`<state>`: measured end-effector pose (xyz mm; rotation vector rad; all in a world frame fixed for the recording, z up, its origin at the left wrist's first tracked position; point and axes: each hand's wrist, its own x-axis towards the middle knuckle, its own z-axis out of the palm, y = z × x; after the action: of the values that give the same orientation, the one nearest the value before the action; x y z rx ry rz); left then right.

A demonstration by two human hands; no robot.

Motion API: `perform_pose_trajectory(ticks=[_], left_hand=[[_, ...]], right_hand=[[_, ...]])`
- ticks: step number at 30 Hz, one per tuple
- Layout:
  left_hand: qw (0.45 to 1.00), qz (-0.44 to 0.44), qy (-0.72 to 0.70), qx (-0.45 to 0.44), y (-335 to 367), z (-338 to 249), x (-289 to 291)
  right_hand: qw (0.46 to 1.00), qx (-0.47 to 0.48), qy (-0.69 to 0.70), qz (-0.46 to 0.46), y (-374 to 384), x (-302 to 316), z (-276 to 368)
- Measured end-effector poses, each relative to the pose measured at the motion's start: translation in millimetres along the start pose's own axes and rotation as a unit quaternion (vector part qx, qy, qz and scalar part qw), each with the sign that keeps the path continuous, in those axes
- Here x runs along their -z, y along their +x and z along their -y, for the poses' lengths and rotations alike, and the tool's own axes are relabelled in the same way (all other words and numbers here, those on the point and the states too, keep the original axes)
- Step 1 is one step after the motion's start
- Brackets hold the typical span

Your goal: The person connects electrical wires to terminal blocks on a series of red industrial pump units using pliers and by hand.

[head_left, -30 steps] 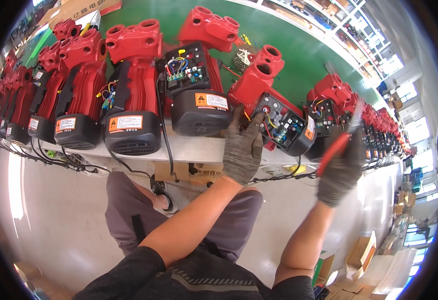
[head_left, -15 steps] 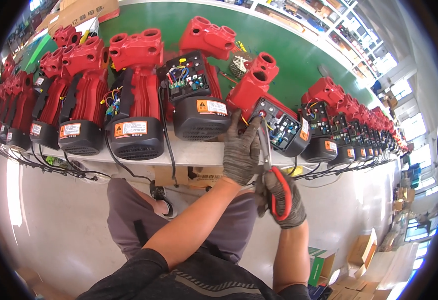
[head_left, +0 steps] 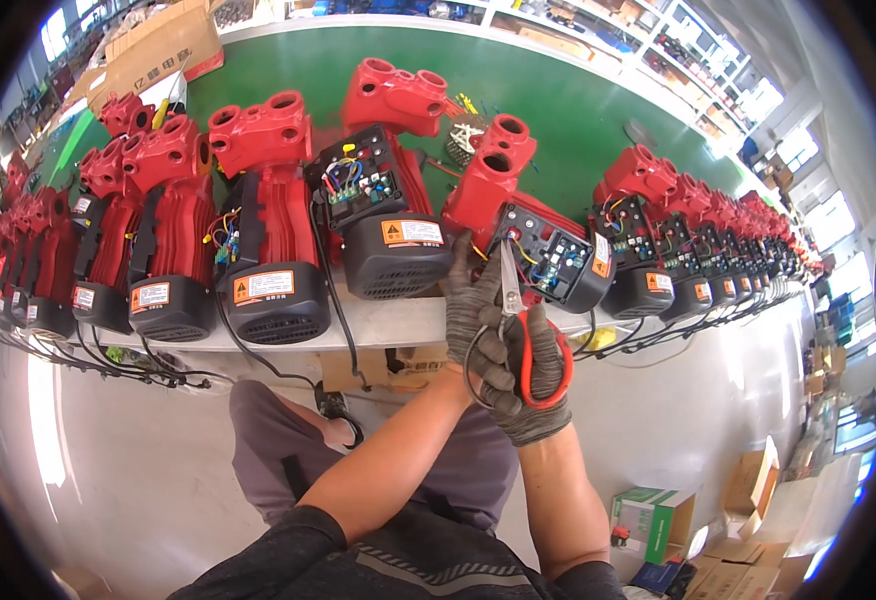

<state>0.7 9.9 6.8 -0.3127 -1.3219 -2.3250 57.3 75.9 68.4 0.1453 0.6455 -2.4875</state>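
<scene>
My right hand (head_left: 546, 370), in a grey knit glove, grips scissors (head_left: 511, 290) with red handle loops. Their blades point away from me, slightly parted, with the tips at the near left corner of an open black wiring box (head_left: 570, 290) on a red pump (head_left: 495, 185). Yellow and red wires show beside the tips. Against the pump's near side is my left hand (head_left: 471, 305), also gloved, its fingers closed near a short yellow wire (head_left: 476, 250). Whatever lies between those fingertips is hidden. The right fingers overlap the left hand's edge.
Another pump with an open wiring box (head_left: 363, 180) stands just left; more red pumps (head_left: 268, 220) line the green-topped bench (head_left: 288, 60) both ways. Black cables (head_left: 343, 310) hang over its front edge. Cartons (head_left: 653, 520) sit on the floor at right.
The scissors and my right hand have shifted left, closer to my left hand, and the blades now stand more upright in the picture. My left hand stays by the same pump.
</scene>
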Motion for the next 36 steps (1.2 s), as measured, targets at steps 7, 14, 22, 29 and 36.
perform_pose_trajectory(ticks=[7, 14, 22, 29, 36], left_hand=[[0.995, 0.041, 0.082, -0.04, -0.1, -20.4, 4.1], [0.971, 0.018, 0.238, -0.024, -2.4, -24.3, 3.2], [0.998, 0.029, -0.045, -0.025, -3.6, -11.6, 6.6], [0.971, 0.033, 0.232, -0.042, 1.0, -25.3, 8.8], [1.0, -0.016, -0.001, 0.017, -0.4, -18.4, 4.0]], right_hand=[[0.998, 0.059, 0.011, -0.017, 3.0, -10.6, -17.4], [0.998, 0.063, 0.02, 0.002, 12.9, 2.8, -17.2], [0.996, 0.075, -0.02, -0.042, 11.1, -10.7, -22.3], [0.997, 0.077, 0.011, -0.02, 14.3, -5.7, -22.6], [0.998, 0.05, -0.032, 0.016, 16.3, 0.5, -24.7]])
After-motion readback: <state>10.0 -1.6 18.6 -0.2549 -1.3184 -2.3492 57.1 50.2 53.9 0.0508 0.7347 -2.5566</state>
